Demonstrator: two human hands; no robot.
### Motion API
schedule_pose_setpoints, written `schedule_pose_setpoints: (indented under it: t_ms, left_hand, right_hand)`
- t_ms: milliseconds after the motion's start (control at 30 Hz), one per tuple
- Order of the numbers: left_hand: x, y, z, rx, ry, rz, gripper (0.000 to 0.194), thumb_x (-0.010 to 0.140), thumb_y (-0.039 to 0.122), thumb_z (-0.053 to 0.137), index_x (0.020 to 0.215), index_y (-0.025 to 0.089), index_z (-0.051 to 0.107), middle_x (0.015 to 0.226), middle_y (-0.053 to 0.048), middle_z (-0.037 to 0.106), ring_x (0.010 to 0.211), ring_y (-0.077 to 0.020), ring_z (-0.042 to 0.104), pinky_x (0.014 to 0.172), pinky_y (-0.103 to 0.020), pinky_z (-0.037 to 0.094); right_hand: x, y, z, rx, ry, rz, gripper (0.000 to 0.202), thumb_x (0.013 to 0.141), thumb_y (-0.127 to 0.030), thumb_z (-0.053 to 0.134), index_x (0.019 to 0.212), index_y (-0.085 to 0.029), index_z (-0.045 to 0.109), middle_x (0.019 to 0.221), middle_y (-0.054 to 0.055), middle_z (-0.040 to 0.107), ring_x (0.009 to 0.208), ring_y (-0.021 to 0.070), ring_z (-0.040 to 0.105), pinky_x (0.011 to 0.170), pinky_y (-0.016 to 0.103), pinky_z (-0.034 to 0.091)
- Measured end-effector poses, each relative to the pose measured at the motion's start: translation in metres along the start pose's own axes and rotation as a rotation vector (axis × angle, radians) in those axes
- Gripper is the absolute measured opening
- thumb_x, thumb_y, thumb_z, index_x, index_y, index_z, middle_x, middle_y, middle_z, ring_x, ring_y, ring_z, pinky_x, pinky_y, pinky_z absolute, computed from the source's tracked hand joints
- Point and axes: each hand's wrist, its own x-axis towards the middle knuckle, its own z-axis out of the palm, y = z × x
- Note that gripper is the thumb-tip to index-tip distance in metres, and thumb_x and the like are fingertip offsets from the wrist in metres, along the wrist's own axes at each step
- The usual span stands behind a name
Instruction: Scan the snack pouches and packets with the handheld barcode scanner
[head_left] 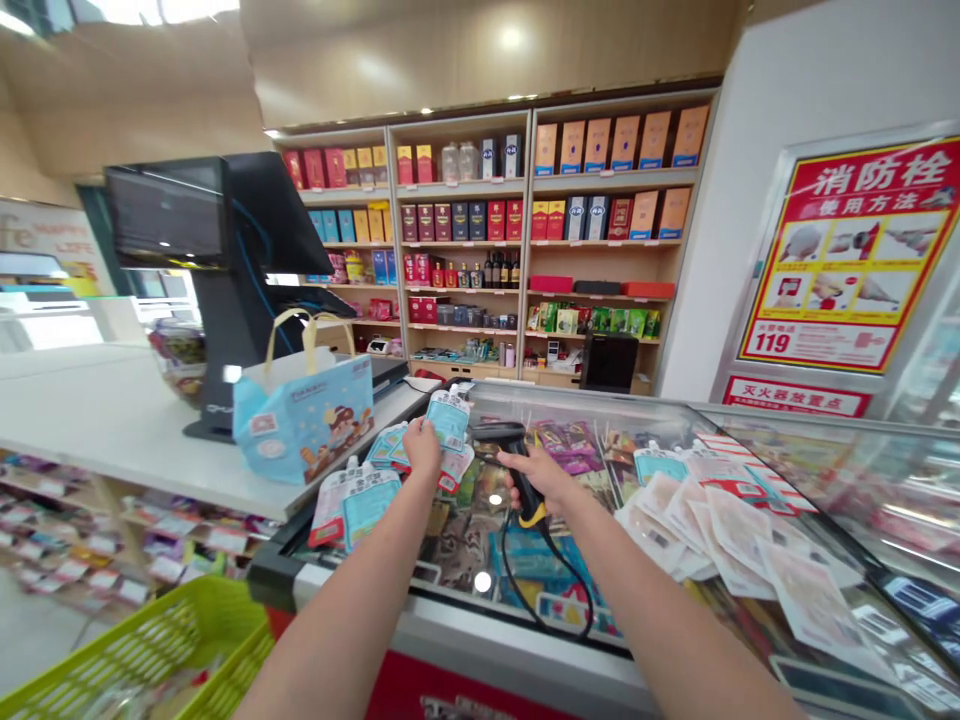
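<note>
My left hand (pixel 423 446) is closed on a light-blue and white spouted pouch (pixel 448 415), held up over the freezer's glass top. In my right hand (pixel 541 474) is a black and yellow barcode scanner (pixel 527 490), its head turned left toward the pouch. The scanner's black cable (pixel 508 575) loops down over the glass. Similar spouted pouches (pixel 370 505) lie to the left below my left wrist, and others sit just behind that hand. Right of my right arm, several flat white packets (pixel 739 535) are spread out, with more blue pouches (pixel 660 464) behind them.
A light-blue paper bag (pixel 304 415) stands on the white counter (pixel 90 405) at left, beside a black checkout terminal (pixel 225 270). A green basket (pixel 161 640) is at the lower left. Frozen goods show through the freezer glass (pixel 465 540). Shelves of boxes (pixel 472 222) line the back wall.
</note>
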Motion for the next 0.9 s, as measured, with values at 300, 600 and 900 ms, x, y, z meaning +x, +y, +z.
schedule_pose_setpoints:
  t_ms: [300, 600, 900]
  left_hand:
    - [0.042, -0.008, -0.054, 0.472, -0.027, -0.022, 0.021, 0.079, 0.014, 0.052, 0.092, 0.013, 0.068, 0.097, -0.016, 0.07, 0.099, -0.0313, 0.063, 0.092, -0.043, 0.044]
    - [0.04, -0.003, -0.054, 0.524, 0.039, 0.164, 0.038, 0.072, 0.006, 0.053, 0.109, 0.011, 0.063, 0.125, -0.018, 0.061, 0.124, -0.0317, 0.05, 0.108, -0.047, 0.031]
    - [-0.027, 0.007, 0.026, 0.343, -0.241, 0.334, 0.026, 0.074, 0.011, 0.055, 0.097, 0.018, 0.064, 0.116, -0.01, 0.065, 0.117, -0.0229, 0.055, 0.104, -0.036, 0.038]
  right_hand:
    - [0.026, 0.013, 0.042, -0.024, -0.016, 0.039, 0.018, 0.082, -0.028, 0.061, 0.078, -0.019, 0.045, 0.046, -0.006, 0.053, 0.035, 0.009, 0.047, 0.037, 0.021, 0.043]
    - [0.032, 0.015, 0.04, -0.026, 0.019, 0.052, 0.019, 0.081, -0.028, 0.061, 0.078, -0.019, 0.045, 0.045, -0.006, 0.053, 0.035, 0.008, 0.047, 0.038, 0.02, 0.045]
    - [0.009, 0.006, -0.012, 0.026, 0.108, -0.007, 0.026, 0.076, -0.034, 0.067, 0.076, -0.02, 0.045, 0.045, -0.007, 0.053, 0.035, 0.0081, 0.046, 0.038, 0.021, 0.043]
